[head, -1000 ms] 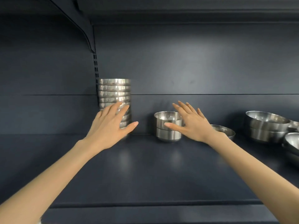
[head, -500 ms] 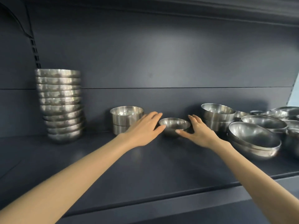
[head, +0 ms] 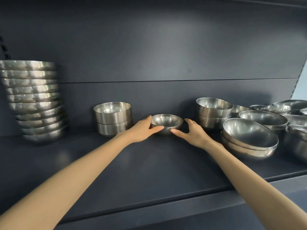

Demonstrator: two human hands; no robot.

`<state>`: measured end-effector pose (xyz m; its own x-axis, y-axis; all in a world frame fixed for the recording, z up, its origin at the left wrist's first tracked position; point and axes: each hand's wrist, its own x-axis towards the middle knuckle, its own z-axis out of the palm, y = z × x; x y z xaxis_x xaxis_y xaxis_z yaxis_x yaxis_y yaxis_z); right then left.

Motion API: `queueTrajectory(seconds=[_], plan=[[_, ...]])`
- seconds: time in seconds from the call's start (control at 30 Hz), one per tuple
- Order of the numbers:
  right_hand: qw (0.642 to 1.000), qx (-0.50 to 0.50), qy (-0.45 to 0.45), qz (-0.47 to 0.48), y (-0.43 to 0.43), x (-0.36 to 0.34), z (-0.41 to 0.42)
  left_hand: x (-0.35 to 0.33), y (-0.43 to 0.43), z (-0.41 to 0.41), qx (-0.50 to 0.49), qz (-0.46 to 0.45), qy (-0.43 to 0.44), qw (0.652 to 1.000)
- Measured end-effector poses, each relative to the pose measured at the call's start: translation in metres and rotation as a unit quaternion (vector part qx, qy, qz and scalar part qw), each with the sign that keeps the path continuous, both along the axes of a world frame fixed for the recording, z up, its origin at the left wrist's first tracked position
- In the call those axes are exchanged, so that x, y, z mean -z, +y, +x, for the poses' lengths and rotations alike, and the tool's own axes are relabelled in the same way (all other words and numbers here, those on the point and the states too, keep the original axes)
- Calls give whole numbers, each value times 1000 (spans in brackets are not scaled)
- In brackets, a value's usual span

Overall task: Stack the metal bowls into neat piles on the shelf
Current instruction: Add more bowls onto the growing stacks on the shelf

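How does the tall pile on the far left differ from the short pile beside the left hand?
The tall pile has many shallow, rounded bowls and leans. The short pile has two straight-sided bowls and sits upright. Both are shiny metal, rims up.

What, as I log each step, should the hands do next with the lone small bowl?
Probably close both hands on the small bowl and lift it: the left hand and right hand flank it, both open, and it sits alone on the shelf, unstacked.
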<state>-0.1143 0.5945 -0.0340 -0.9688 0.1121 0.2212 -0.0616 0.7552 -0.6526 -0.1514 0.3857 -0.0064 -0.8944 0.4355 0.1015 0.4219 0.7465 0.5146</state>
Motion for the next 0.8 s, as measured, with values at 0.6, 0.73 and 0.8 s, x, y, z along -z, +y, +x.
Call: queueTrajectory(seconds=[0.6, 0.73, 0.8], plan=[[918, -114, 219, -310, -38, -71, -3, -60, -2, 2, -28, 373, 121, 920], [900, -172, 231, -326, -71, -103, -10, -90, -33, 17, -59, 391, 169, 903], [895, -197, 234, -325, -93, -117, -16, -103, -55, 25, -63, 403, 184, 894]])
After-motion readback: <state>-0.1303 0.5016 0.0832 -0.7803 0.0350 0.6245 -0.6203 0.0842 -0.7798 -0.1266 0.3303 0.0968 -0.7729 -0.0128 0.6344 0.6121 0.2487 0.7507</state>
